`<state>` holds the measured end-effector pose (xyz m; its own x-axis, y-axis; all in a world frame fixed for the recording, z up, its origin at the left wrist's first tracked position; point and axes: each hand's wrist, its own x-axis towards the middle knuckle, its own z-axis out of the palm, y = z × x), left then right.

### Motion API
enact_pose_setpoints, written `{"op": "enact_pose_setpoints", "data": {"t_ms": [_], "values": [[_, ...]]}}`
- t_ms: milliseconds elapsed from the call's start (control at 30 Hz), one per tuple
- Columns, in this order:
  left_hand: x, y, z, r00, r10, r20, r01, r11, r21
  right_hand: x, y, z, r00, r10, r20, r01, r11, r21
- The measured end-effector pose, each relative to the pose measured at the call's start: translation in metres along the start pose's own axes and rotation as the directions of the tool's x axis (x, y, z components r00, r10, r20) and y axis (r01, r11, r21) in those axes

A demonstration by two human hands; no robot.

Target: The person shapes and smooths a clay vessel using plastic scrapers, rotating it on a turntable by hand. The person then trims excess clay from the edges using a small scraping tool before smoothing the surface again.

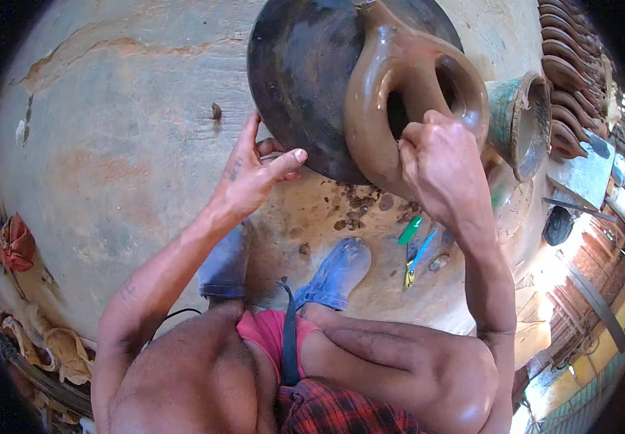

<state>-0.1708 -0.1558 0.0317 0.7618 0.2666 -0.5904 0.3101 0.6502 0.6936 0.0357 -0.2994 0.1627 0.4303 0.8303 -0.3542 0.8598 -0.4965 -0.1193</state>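
Observation:
A dark round turntable (294, 79) fills the top middle of the view. On its right side stands a wet brown clay piece (369, 119), ring-like, with a bar across its middle, two openings and a narrow neck. My left hand (254, 173) is at the turntable's lower left edge, fingers and thumb apart, holding nothing. Over the lower end of the clay bar, my right hand (443, 163) is closed with its knuckles up. Its fingertips are hidden, so whether a small tool is in them cannot be told.
Right of the clay stands a greenish bucket (502, 119) with a crusted rim. A green scraper (410, 230) and a blue-and-yellow tool (419, 257) lie on the floor near my blue clog (338, 271). Stacked clay pieces (566, 72) line the far right.

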Motion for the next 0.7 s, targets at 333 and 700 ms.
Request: {"op": "enact_pose_setpoints", "data": {"t_ms": [333,700], "values": [[-0.002,-0.001,0.005,0.999,-0.009,-0.036,0.011,0.999,0.037,-0.002,-0.002,-0.012,0.74,0.65,-0.171,-0.349,0.59,0.728],[-0.003,-0.001,0.005,0.998,-0.042,-0.041,0.042,0.999,0.009,-0.042,0.053,-0.011,0.822,0.033,-0.568,0.032,0.994,0.103]]}}
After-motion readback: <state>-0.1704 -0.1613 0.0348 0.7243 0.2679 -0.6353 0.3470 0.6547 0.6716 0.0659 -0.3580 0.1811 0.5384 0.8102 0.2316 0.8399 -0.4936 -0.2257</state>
